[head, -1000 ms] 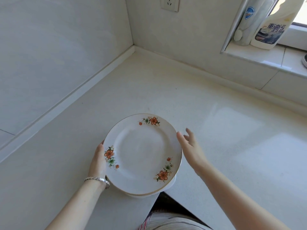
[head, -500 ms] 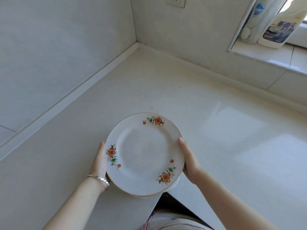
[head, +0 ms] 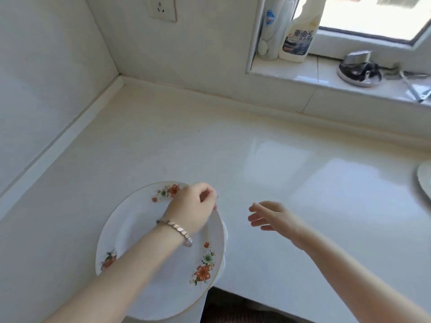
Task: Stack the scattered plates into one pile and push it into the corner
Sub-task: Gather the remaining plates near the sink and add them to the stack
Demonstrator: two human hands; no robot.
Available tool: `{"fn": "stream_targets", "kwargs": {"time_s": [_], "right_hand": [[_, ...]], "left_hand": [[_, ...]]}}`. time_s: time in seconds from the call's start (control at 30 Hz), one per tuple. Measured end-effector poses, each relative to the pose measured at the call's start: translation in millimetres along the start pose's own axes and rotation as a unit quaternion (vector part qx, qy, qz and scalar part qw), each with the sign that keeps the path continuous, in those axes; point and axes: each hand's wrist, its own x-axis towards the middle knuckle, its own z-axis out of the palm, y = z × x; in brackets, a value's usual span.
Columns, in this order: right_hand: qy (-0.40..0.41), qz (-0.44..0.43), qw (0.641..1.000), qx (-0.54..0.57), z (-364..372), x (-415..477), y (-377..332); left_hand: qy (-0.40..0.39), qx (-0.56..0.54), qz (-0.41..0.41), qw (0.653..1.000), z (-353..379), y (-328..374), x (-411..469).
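Note:
A white plate with orange flowers (head: 149,271) tops a small pile; the rim of a plate beneath (head: 224,261) shows at its right side. The pile sits on the counter (head: 233,148) near the front edge and partly overhangs it. My left hand (head: 191,208), a bracelet on its wrist, reaches across the top plate, with fingers curled over the far right rim. My right hand (head: 270,216) hovers to the right of the pile, fingers apart, holding nothing. Another white plate (head: 425,180) peeks in at the right border. The wall corner (head: 119,76) lies far back left.
A window sill at the back right carries two detergent bottles (head: 297,36) and a dark round item (head: 360,71). A wall socket (head: 162,8) sits above the corner. The counter's front edge drops off just right of the pile (head: 245,299).
Both hands let go of the pile's sides. My left hand crossed over the top plate to its far right rim; my right hand pulled away to the right and opened. The view widened rightward.

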Motion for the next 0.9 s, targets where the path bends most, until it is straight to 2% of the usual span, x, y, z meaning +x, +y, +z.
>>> {"fn": "stream_targets", "kwargs": {"time_s": [0.1, 0.2, 0.3, 0.43, 0.5, 0.57, 0.6, 0.7, 0.8, 0.9], "right_hand": [[0.067, 0.016, 0.998, 0.002, -46, -16, 21], [0.121, 0.034, 0.992, 0.034, -96, -35, 48], [0.161, 0.039, 0.984, 0.067, -148, -58, 76], [0.230, 0.051, 0.964, 0.120, -227, -90, 133], [0.275, 0.073, 0.943, 0.173, -270, -101, 172], [0.329, 0.107, 0.895, 0.281, -314, -109, 215], [0.353, 0.132, 0.859, 0.345, -335, -111, 237], [0.388, 0.212, 0.727, 0.525, -384, -127, 294], [0.378, 0.227, 0.616, 0.653, -413, -132, 331], [0.360, 0.153, 0.574, 0.720, -428, -124, 354]], "left_hand": [[-0.090, 0.045, 0.047, 0.994, 51, 44, 28], [-0.164, 0.142, 0.109, 0.970, 104, 85, 43], [-0.213, 0.195, 0.136, 0.948, 157, 126, 51], [-0.250, 0.194, 0.132, 0.939, 236, 179, 55], [-0.260, 0.174, 0.127, 0.941, 278, 201, 55], [-0.266, 0.173, 0.125, 0.940, 319, 221, 54], [-0.265, 0.172, 0.120, 0.941, 338, 229, 53], [-0.274, 0.162, 0.093, 0.943, 387, 249, 46], [-0.281, 0.164, 0.070, 0.943, 423, 264, 39], [-0.272, 0.155, 0.037, 0.949, 447, 269, 36]]}}
